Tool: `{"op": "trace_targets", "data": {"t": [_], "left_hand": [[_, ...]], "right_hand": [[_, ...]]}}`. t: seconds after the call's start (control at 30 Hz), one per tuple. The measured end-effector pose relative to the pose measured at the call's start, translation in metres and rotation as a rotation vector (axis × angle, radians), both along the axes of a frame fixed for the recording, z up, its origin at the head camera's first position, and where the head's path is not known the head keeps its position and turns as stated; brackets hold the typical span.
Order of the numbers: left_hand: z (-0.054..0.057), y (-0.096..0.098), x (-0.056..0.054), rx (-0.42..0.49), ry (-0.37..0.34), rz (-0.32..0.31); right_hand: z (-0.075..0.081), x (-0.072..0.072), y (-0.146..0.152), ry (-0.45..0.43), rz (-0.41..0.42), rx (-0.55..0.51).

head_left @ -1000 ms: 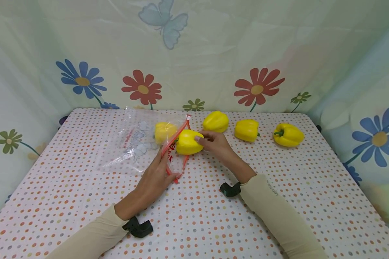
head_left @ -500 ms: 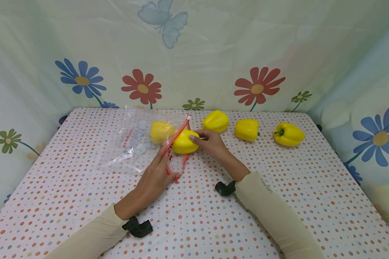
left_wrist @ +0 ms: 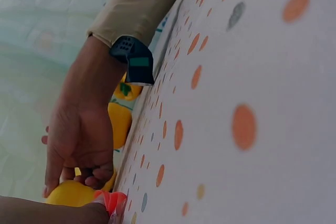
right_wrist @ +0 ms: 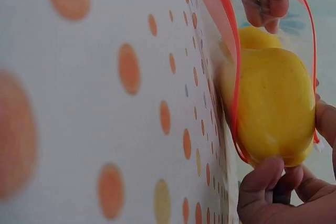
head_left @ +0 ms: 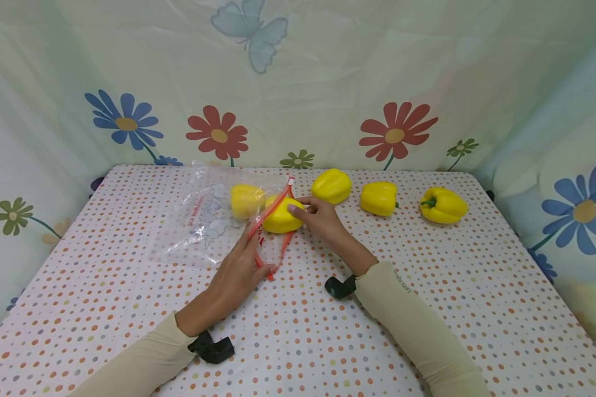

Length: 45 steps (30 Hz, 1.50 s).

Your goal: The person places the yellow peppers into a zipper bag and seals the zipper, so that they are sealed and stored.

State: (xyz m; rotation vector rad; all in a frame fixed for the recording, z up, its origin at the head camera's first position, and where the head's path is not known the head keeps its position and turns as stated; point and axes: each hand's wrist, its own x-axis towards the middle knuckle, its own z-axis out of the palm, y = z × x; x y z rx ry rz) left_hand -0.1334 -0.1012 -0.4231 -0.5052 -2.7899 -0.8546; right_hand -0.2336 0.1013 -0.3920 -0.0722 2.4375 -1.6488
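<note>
A clear zip bag [head_left: 213,220] with a red zip edge lies on the table, one yellow bell pepper [head_left: 245,202] inside it. My left hand [head_left: 230,278] grips the near side of the bag's mouth and keeps it apart. With thumb and fingers my right hand [head_left: 325,220] holds a second yellow bell pepper [head_left: 284,218] by its right end. Much of that pepper is within the mouth, close to the first one. In the right wrist view the red zip edge [right_wrist: 234,77] passes on both sides of the held pepper [right_wrist: 275,103].
Three more yellow bell peppers stand in a row to the right: one near the right hand [head_left: 331,186], one in the middle [head_left: 378,198] and one farther right [head_left: 443,205]. A dotted cloth [head_left: 298,342] covers the table. Behind it hangs a flowered curtain [head_left: 313,71].
My right hand has moved left, pushing its pepper farther into the bag's mouth. The pepper inside has shifted slightly left. My left hand has stayed in place on the bag.
</note>
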Motion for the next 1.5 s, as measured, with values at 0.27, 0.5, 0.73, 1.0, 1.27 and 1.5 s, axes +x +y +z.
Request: {"op": "trace_targets", "data": {"t": [0.27,0.5,0.73,1.0,1.27,1.5], "left_hand": [[0.001,0.001,0.0,-0.001,-0.005,0.014],[0.001,0.001,0.0,-0.001,-0.018,0.02],[0.002,0.001,-0.001,-0.005,-0.011,0.02],[0.001,0.001,-0.001,-0.003,0.001,0.021],[0.0,0.0,-0.001,0.002,0.021,0.014],[0.0,0.0,-0.001,0.001,0.018,0.009]], "right_hand": [[0.004,-0.002,0.004,-0.139,-0.095,-0.193],[0.003,-0.003,0.018,-0.282,-0.104,-0.481],[0.003,-0.003,0.026,-0.309,-0.064,-0.581],[0.002,-0.003,0.025,-0.314,0.013,-0.603],[0.002,-0.007,0.022,-0.351,0.054,-0.669],[-0.001,-0.013,0.018,-0.35,0.082,-0.672]]}}
